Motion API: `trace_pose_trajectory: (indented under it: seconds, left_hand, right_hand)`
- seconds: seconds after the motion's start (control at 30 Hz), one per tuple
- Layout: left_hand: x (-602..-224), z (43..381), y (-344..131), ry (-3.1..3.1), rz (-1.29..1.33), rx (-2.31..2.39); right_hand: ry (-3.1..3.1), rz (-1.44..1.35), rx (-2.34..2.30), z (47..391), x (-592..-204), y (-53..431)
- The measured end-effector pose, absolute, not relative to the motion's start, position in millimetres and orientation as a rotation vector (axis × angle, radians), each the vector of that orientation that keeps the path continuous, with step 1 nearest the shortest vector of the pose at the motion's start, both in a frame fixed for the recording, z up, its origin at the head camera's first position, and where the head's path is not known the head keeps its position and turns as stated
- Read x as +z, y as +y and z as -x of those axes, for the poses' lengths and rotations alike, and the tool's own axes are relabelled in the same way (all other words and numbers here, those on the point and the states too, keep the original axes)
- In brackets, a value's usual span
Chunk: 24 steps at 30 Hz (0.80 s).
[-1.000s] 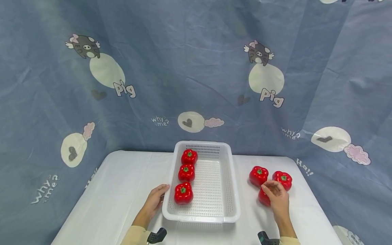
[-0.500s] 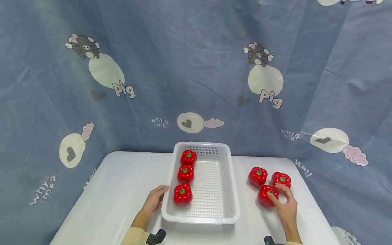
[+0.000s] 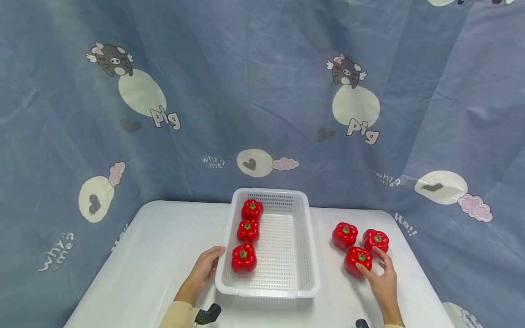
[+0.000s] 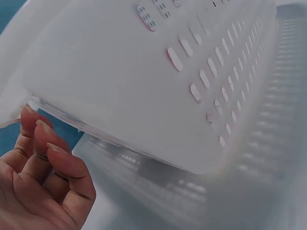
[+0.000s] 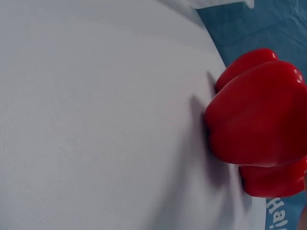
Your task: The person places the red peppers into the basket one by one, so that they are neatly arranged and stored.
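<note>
At the basket's left side, my left hand (image 3: 202, 269) holds the rim of a white plastic basket (image 3: 305, 255). In the left wrist view its curled fingertips (image 4: 60, 149) sit right at the rim's edge. Three red bell peppers stand in a column along the basket's left wall, the nearest pepper (image 3: 244, 258) at the front. Over the white table to the right, my right hand (image 3: 384, 281) is spread at the nearest of three more peppers (image 3: 358, 261). Its thumb overlaps that pepper's front, while the fingers reach along its right side. The right wrist view shows this pepper (image 5: 259, 115) large.
Beyond the right hand's pepper stand two others, a left pepper (image 3: 344, 235) and a right pepper (image 3: 375, 240), close together. The white table (image 3: 164, 255) ends at a blue curtain (image 3: 262, 114) with pig prints. Beside the column of peppers, the basket's bare floor (image 3: 276, 250) shows.
My right hand has shifted right and slightly nearer me, off the top of the near pepper, and its thumb and fingers have spread apart. The left hand stays on the basket rim.
</note>
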<state>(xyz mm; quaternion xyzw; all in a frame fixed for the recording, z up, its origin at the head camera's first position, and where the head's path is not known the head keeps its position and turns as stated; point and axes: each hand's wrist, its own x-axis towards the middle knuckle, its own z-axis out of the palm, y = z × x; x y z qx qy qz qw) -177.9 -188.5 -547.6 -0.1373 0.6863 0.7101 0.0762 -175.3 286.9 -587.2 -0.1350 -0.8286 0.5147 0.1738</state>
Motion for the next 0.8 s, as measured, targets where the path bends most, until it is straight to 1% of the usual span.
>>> trace_pose_trajectory:
  seconds: [0.13, 0.2, 0.8]
  left_hand:
    - [-548.4, 178.5, -188.7, 2.058, 0.409, 2.117]
    - [-548.4, 178.7, -189.0, 2.060, 0.404, 2.110]
    - [-546.0, 178.5, -189.1, 2.052, 0.393, 2.113]
  right_hand:
    - [-2.411, 0.407, 1.533, 163.9, -559.4, 273.0]
    - [-2.435, 0.425, 1.567, 162.3, -553.3, 270.6]
    - [-2.534, 0.445, 1.602, 167.9, -554.7, 270.5]
